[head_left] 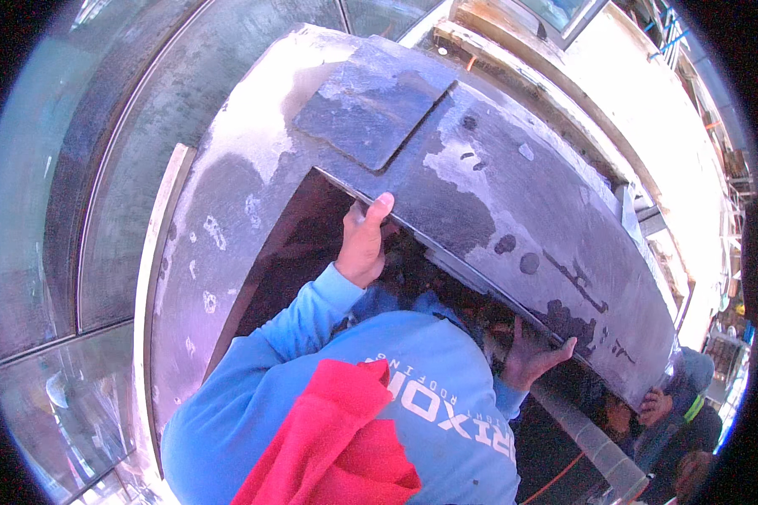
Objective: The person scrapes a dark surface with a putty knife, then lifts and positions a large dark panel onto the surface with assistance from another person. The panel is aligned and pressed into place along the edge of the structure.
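A large dark grey slab [514, 202] with wet patches and pale dry areas spreads across the middle. Its near edge borders a dark rectangular opening. My left hand [364, 244] grips that edge near the opening's corner, thumb on top and the other fingers hidden below. Farther right along the same edge is my right hand [534, 355], thumb at the rim and fingers reaching underneath. A smaller square grey slab piece [375, 105] lies on top, beyond my left hand. At the lower right, a co-worker's hand [653, 406] touches the slab's right end.
Large glass panes [42, 252] stand on the left, beside a pale strip [162, 223] along the slab's side. A stained ledge [531, 76] runs behind. A grey beam-like length [594, 442] and an orange cord [556, 478] lie below right. Red cloth [333, 442] hangs over my blue sweatshirt.
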A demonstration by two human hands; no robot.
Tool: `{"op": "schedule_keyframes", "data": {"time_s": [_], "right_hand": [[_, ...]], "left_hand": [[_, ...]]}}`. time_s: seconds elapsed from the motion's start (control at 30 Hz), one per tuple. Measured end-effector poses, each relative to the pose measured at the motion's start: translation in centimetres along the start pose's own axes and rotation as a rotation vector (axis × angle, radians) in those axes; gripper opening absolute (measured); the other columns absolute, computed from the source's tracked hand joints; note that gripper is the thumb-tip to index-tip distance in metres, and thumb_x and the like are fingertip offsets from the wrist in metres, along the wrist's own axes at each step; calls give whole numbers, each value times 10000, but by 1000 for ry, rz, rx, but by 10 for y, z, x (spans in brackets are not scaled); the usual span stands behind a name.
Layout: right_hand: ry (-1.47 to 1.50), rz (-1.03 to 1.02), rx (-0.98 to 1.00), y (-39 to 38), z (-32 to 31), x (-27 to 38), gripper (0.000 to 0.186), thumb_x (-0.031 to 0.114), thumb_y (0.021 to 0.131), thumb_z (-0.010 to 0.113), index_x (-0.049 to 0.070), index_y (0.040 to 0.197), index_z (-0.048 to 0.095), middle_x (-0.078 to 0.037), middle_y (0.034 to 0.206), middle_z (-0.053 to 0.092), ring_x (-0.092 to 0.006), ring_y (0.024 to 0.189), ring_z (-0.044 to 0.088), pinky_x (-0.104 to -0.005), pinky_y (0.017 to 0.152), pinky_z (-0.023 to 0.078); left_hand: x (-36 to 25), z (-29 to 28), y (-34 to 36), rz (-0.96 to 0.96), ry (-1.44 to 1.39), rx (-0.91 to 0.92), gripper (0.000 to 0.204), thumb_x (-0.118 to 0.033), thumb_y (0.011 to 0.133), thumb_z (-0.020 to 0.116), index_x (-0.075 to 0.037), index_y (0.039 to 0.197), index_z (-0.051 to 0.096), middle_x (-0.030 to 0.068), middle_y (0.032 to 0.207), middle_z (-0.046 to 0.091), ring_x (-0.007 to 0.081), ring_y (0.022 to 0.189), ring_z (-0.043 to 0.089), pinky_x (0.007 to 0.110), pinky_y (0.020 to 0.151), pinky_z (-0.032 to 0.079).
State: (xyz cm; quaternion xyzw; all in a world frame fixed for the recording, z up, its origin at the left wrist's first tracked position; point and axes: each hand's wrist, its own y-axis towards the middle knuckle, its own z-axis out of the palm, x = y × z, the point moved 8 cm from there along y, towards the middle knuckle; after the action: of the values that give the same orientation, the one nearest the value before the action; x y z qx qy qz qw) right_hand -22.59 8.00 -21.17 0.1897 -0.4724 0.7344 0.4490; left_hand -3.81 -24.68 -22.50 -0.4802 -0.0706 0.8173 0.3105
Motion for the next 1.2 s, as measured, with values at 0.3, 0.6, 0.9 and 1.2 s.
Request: {"op": "schedule_keyframes", "data": {"time_s": [0.3, 0.6, 0.9, 1.2], "right_hand": [[-106, -129, -84, 7, -9, 4, 642, 658, 919, 434, 174, 1331, 525, -95, 1341, 565, -316, 1254, 519, -539, 873, 527], [-10, -55, -21, 16, -18, 1, 604, 626, 935, 457, 137, 1274, 557, -90, 1257, 610, -309, 1196, 569, -505, 950, 485], [-6, -46, -6, 12, -12, 1, 616, 619, 939, 441, 124, 1290, 544, -97, 1269, 606, -314, 1196, 565, -504, 1006, 434], [34, -44, 25, 17, -22, -2, 609, 602, 908, 528, 134, 1298, 546, -90, 1265, 618, -291, 1170, 586, -511, 990, 457]], "left_hand": [[-2, 8, 0, 36, 80, 7, 480, -387, 920, 638, -23, 1229, 587, 70, 1143, 646, 212, 1050, 609, 403, 916, 480], [2, 8, -1, -21, 127, -26, 519, -455, 987, 504, -79, 1344, 511, 60, 1293, 587, 245, 1180, 554, 429, 1022, 423], [3, 6, 0, -15, 126, -8, 541, -469, 974, 524, -84, 1354, 502, 63, 1313, 579, 246, 1189, 547, 433, 1026, 414], [2, 11, -4, -11, 128, -18, 539, -482, 984, 512, -88, 1352, 504, 59, 1317, 581, 244, 1186, 547, 444, 1018, 418]]}}
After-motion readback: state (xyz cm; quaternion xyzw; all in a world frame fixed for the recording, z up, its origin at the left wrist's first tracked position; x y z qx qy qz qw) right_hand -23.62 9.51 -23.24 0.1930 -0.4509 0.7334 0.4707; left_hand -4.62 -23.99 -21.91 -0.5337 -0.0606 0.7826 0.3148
